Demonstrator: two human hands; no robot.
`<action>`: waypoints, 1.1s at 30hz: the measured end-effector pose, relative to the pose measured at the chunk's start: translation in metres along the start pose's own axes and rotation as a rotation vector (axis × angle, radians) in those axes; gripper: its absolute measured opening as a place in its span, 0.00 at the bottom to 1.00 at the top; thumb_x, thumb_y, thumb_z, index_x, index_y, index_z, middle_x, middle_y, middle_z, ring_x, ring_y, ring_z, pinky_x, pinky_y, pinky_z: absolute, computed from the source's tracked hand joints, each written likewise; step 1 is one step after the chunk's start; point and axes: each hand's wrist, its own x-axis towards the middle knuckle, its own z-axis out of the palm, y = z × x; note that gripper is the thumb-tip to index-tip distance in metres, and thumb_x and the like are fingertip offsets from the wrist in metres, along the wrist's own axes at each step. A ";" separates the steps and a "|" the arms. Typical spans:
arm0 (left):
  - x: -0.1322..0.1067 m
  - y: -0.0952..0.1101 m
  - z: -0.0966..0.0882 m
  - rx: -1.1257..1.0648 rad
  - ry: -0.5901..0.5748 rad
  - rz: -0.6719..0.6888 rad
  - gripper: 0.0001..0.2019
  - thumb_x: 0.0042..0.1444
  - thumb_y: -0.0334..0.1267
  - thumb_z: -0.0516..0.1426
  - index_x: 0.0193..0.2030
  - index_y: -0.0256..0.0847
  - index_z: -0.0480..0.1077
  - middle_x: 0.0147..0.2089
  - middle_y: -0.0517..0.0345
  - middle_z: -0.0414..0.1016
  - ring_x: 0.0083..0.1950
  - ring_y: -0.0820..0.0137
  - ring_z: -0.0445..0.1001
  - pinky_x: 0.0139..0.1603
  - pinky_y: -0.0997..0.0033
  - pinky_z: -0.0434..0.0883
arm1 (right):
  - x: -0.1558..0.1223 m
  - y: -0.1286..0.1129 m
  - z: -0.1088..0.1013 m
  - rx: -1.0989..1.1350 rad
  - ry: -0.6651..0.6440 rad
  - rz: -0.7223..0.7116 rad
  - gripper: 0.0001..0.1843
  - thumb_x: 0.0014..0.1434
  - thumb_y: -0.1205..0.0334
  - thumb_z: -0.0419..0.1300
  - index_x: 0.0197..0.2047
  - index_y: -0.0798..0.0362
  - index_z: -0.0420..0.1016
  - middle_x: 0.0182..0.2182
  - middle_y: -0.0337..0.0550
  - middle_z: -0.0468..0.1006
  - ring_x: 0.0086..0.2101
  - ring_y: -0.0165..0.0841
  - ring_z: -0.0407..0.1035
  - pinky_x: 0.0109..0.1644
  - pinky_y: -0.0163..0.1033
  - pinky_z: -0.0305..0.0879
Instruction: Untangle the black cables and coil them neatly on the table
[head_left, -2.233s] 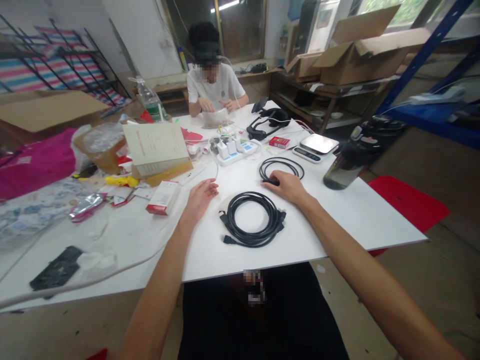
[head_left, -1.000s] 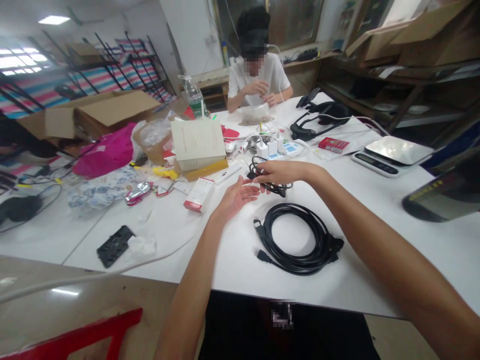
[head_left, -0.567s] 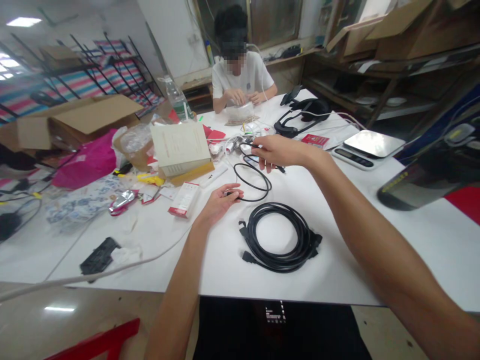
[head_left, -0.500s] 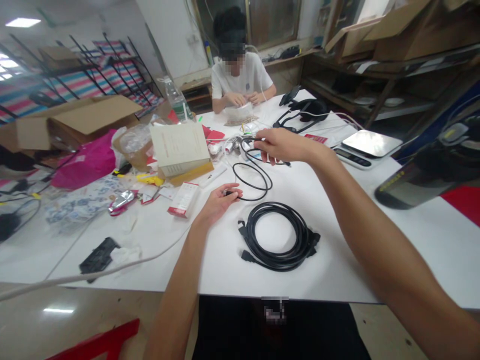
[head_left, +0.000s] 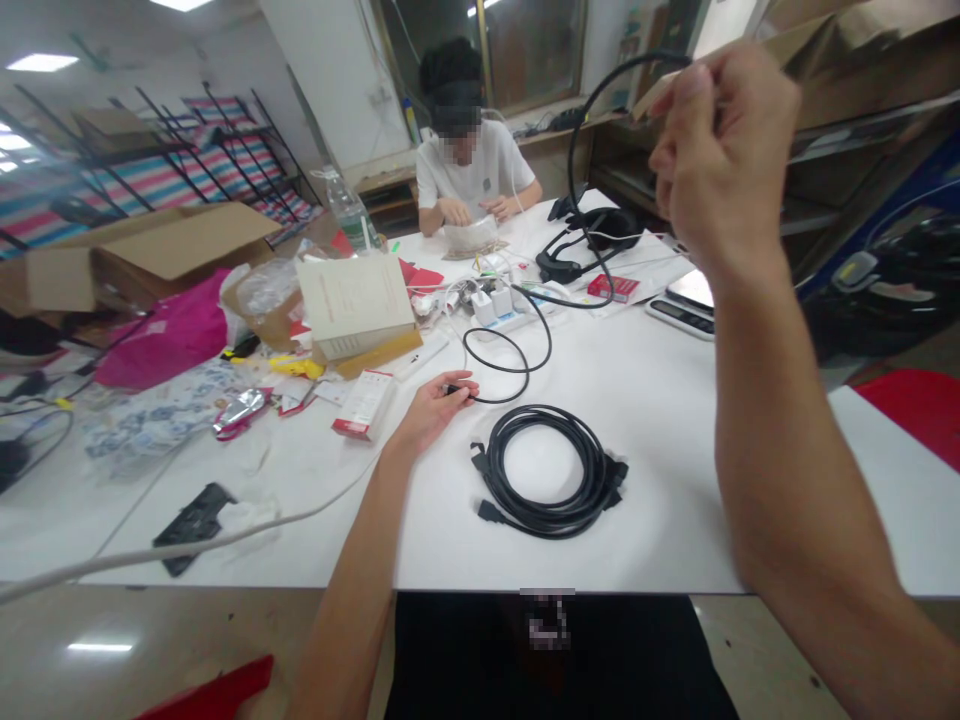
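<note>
A thin black cable [head_left: 550,330] runs in loose loops across the white table between my two hands. My left hand [head_left: 435,405], low over the table, pinches the plug end of this cable. Raised high at the right, my right hand [head_left: 724,150] is closed around another stretch of it, and the cable arcs down from there to the tabletop. Just in front of me lies a coiled black cable [head_left: 517,500] with several plugs sticking out; neither hand touches it.
Across the table [head_left: 645,450] a person [head_left: 480,170] handles a clear plastic container. A white power strip [head_left: 495,310], a headset [head_left: 559,265] and a scale [head_left: 679,318] stand farther back. To the left are a beige box [head_left: 356,300], a small red-and-white box [head_left: 364,405] and a pink bag [head_left: 169,335].
My right hand has swung up and to the right, lifting the cable off the table into a tall arc. My left hand has stayed nearly in place, holding the plug end.
</note>
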 end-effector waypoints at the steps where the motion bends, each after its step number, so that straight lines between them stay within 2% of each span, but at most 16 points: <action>1: 0.000 0.000 0.000 -0.004 -0.001 -0.002 0.22 0.51 0.36 0.77 0.53 0.36 0.83 0.47 0.49 0.84 0.50 0.67 0.80 0.58 0.63 0.74 | 0.000 -0.003 -0.001 0.003 -0.010 0.003 0.31 0.75 0.33 0.51 0.61 0.51 0.72 0.40 0.48 0.84 0.44 0.33 0.80 0.46 0.40 0.76; 4: 0.001 -0.001 -0.001 -0.013 -0.011 0.003 0.22 0.52 0.35 0.77 0.53 0.36 0.82 0.47 0.49 0.84 0.49 0.67 0.80 0.58 0.63 0.74 | -0.003 -0.015 -0.004 -0.010 0.028 -0.024 0.32 0.73 0.30 0.50 0.62 0.46 0.73 0.40 0.46 0.84 0.43 0.34 0.79 0.43 0.41 0.75; 5: 0.001 -0.001 -0.001 -0.016 -0.015 0.005 0.22 0.52 0.35 0.77 0.53 0.36 0.82 0.47 0.49 0.84 0.49 0.67 0.80 0.59 0.63 0.73 | -0.004 -0.020 -0.006 -0.019 0.098 -0.049 0.32 0.73 0.29 0.49 0.61 0.44 0.73 0.40 0.45 0.84 0.42 0.34 0.79 0.42 0.41 0.74; 8: 0.001 -0.001 -0.002 -0.025 -0.021 0.003 0.22 0.52 0.34 0.77 0.53 0.36 0.83 0.47 0.48 0.84 0.50 0.66 0.81 0.59 0.63 0.73 | -0.007 -0.030 -0.006 -0.035 0.448 -0.148 0.23 0.74 0.35 0.52 0.52 0.43 0.76 0.37 0.42 0.80 0.34 0.32 0.72 0.38 0.40 0.67; 9: 0.001 -0.001 -0.002 -0.027 -0.020 0.000 0.21 0.52 0.35 0.77 0.53 0.36 0.83 0.47 0.48 0.85 0.51 0.65 0.81 0.59 0.63 0.73 | -0.007 -0.032 -0.003 -0.051 0.499 -0.165 0.20 0.74 0.40 0.53 0.48 0.45 0.77 0.34 0.41 0.77 0.32 0.31 0.68 0.37 0.39 0.64; 10: 0.001 -0.001 -0.002 -0.030 -0.018 -0.005 0.21 0.53 0.35 0.77 0.53 0.35 0.83 0.48 0.47 0.85 0.52 0.64 0.81 0.59 0.63 0.73 | -0.006 -0.033 0.001 -0.083 0.486 -0.169 0.18 0.74 0.44 0.54 0.43 0.47 0.77 0.31 0.40 0.74 0.30 0.30 0.65 0.36 0.39 0.61; 12: 0.001 -0.001 -0.002 -0.037 -0.010 -0.011 0.20 0.55 0.37 0.76 0.53 0.35 0.83 0.50 0.45 0.85 0.53 0.63 0.81 0.59 0.63 0.73 | -0.002 -0.031 0.015 -0.189 0.280 -0.151 0.16 0.72 0.53 0.56 0.37 0.52 0.77 0.27 0.39 0.69 0.29 0.28 0.60 0.36 0.37 0.56; 16: 0.001 -0.001 -0.002 -0.044 0.005 -0.019 0.19 0.57 0.38 0.75 0.54 0.34 0.83 0.50 0.44 0.85 0.53 0.63 0.82 0.59 0.63 0.73 | 0.011 -0.009 0.061 -0.327 -0.239 -0.128 0.14 0.70 0.60 0.55 0.37 0.60 0.77 0.25 0.38 0.69 0.30 0.26 0.58 0.37 0.36 0.52; 19: 0.002 -0.002 -0.002 -0.047 0.008 -0.016 0.19 0.58 0.38 0.75 0.54 0.34 0.83 0.50 0.44 0.86 0.53 0.63 0.82 0.60 0.64 0.74 | 0.014 0.010 0.100 -0.423 -0.531 -0.069 0.18 0.72 0.54 0.55 0.39 0.60 0.78 0.27 0.40 0.73 0.30 0.26 0.60 0.37 0.36 0.52; 22: 0.002 -0.002 -0.002 -0.051 -0.008 -0.001 0.19 0.58 0.38 0.75 0.54 0.34 0.82 0.50 0.44 0.85 0.54 0.63 0.83 0.61 0.62 0.74 | 0.008 0.020 0.133 -0.582 -0.748 0.081 0.25 0.69 0.41 0.61 0.48 0.58 0.80 0.40 0.48 0.81 0.35 0.30 0.69 0.38 0.35 0.58; 25: 0.003 -0.003 -0.003 -0.062 -0.022 0.000 0.19 0.58 0.38 0.75 0.53 0.33 0.82 0.50 0.43 0.85 0.53 0.62 0.83 0.63 0.60 0.74 | 0.000 0.025 0.153 -0.716 -0.836 0.233 0.39 0.57 0.39 0.74 0.61 0.58 0.76 0.54 0.55 0.81 0.46 0.39 0.77 0.43 0.36 0.67; 28: 0.004 -0.005 -0.004 -0.083 -0.033 -0.001 0.18 0.59 0.37 0.74 0.54 0.33 0.82 0.49 0.43 0.86 0.52 0.62 0.84 0.64 0.57 0.74 | -0.004 0.033 0.164 -0.787 -0.816 0.261 0.50 0.50 0.44 0.80 0.68 0.60 0.71 0.57 0.59 0.80 0.51 0.44 0.79 0.50 0.38 0.71; 30: 0.005 -0.007 -0.006 -0.101 -0.037 0.001 0.17 0.60 0.36 0.74 0.53 0.33 0.82 0.50 0.42 0.86 0.53 0.62 0.84 0.67 0.56 0.73 | -0.005 0.041 0.170 -0.813 -0.814 0.248 0.47 0.52 0.44 0.78 0.67 0.61 0.73 0.55 0.60 0.81 0.50 0.44 0.79 0.50 0.38 0.71; 33: 0.007 -0.010 -0.007 -0.132 -0.047 0.011 0.18 0.60 0.36 0.74 0.54 0.33 0.82 0.52 0.41 0.86 0.56 0.60 0.84 0.71 0.54 0.71 | -0.011 0.049 0.177 -0.821 -0.842 0.213 0.32 0.61 0.46 0.71 0.59 0.61 0.80 0.48 0.58 0.84 0.46 0.42 0.80 0.45 0.38 0.69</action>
